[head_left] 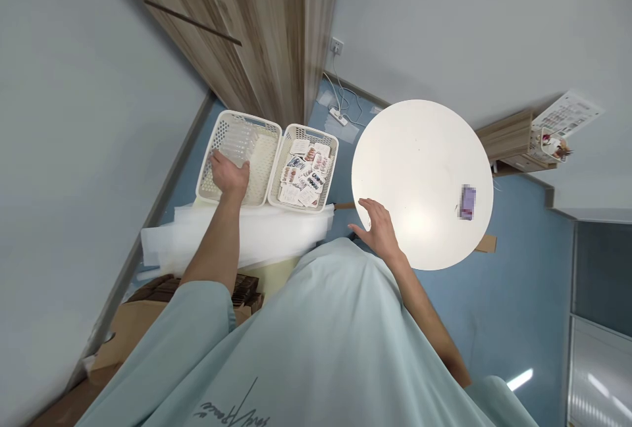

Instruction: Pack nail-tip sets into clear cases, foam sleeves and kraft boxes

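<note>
My left hand (230, 175) reaches down into the left white basket (270, 165), thumb spread away from the fingers. Just beyond it, at the near end of the fingers, lie several clear plastic cases (239, 140); whether the fingertips touch them is hard to make out. Beside this basket stands a second white basket (333, 167) filled with cards of press-on nails (316, 181) in various colours. My right hand (379, 226) is held at the near left edge of a round white table (419, 150), its fingers stretched out and thumb apart, holding nothing.
On the table's right side is a blurred purple object (467, 202). White foam sheeting (197, 236) lies in front of the baskets, with a cardboard box (128, 328) nearer me. Behind stand a wooden cabinet (276, 39) and a power strip (338, 116) with cables on the floor.
</note>
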A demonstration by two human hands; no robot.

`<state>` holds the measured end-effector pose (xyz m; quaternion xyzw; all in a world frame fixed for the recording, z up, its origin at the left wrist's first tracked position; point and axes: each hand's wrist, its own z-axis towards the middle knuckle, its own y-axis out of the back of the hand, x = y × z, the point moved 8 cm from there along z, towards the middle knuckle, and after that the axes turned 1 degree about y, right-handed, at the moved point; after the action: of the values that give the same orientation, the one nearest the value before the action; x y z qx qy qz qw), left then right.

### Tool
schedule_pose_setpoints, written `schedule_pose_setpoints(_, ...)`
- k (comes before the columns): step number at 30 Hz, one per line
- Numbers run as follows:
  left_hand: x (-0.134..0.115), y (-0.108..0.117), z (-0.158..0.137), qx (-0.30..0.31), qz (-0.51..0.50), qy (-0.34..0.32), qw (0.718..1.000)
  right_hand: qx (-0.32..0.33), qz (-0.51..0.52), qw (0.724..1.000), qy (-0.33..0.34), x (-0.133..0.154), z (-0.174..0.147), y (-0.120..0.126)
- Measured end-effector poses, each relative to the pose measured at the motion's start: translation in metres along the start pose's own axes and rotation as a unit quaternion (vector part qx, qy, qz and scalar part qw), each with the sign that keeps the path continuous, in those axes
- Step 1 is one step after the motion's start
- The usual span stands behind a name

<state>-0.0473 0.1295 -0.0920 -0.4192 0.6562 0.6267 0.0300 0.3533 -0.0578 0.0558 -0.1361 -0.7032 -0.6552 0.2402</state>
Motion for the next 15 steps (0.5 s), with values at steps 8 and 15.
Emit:
schedule_pose_setpoints(8, -0.029, 0.019, -0.032, -0.028, -0.029, -0.021, 0.999, 0.000, 0.024, 1.000, 0.010, -0.009, 0.001, 0.004)
schedule_pose_setpoints(15, -0.114, 0.044, -0.162, 0.020, -0.193, -0.194, 0.962, -0.015, 0.082, 0.996, 0.033, -0.007, 0.001, 0.031)
